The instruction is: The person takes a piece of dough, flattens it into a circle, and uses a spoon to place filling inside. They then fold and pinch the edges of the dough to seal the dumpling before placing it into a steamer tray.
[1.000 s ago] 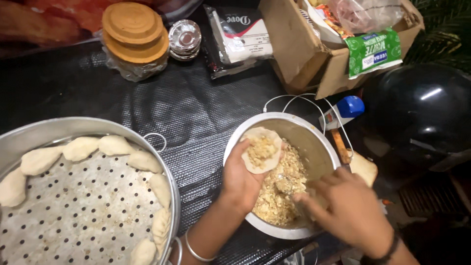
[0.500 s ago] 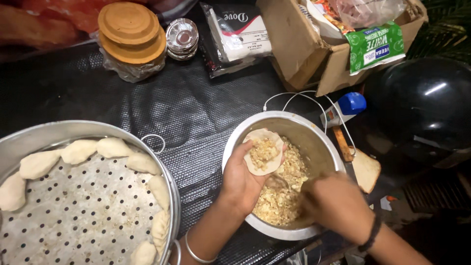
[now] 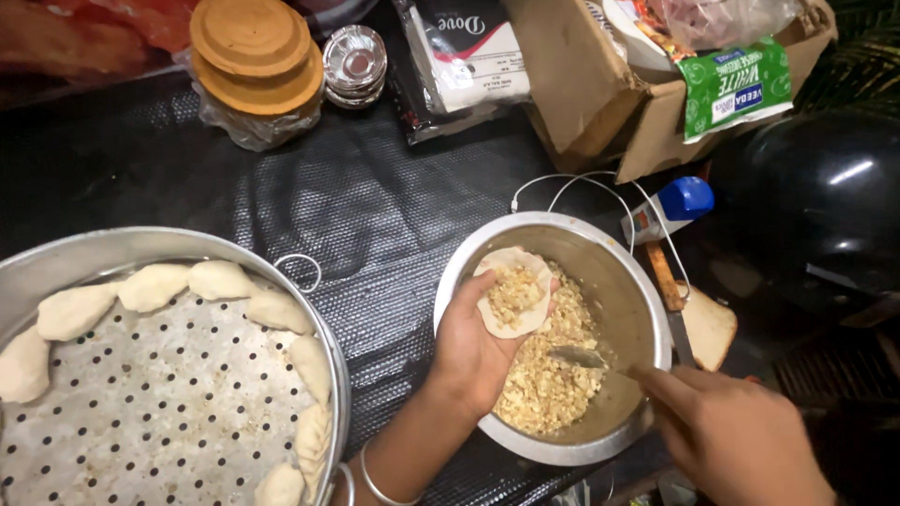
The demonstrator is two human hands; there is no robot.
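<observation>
My left hand [image 3: 469, 351] holds a round dough wrapper [image 3: 514, 295] with a heap of crumbly filling on it, over the left side of a steel bowl [image 3: 630, 300]. My right hand [image 3: 731, 436] grips a metal spoon [image 3: 579, 356] whose tip rests in the yellowish filling [image 3: 548, 384] inside the bowl. To the left stands a perforated steel steamer tray [image 3: 141, 403] with several folded dumplings [image 3: 155, 286] lined along its rim.
Behind the bowl lie a white cable [image 3: 581, 187], a small blue-capped bottle [image 3: 667, 208] and a cardboard box [image 3: 600, 94] with packets. Stacked round wooden lids [image 3: 255, 52] and foil cups [image 3: 354, 64] sit at the back. A black helmet [image 3: 825, 192] is at right.
My right hand has drawn back toward the bowl's lower right, and the spoon now shows in the filling. The left hand keeps the filled wrapper in about the same place.
</observation>
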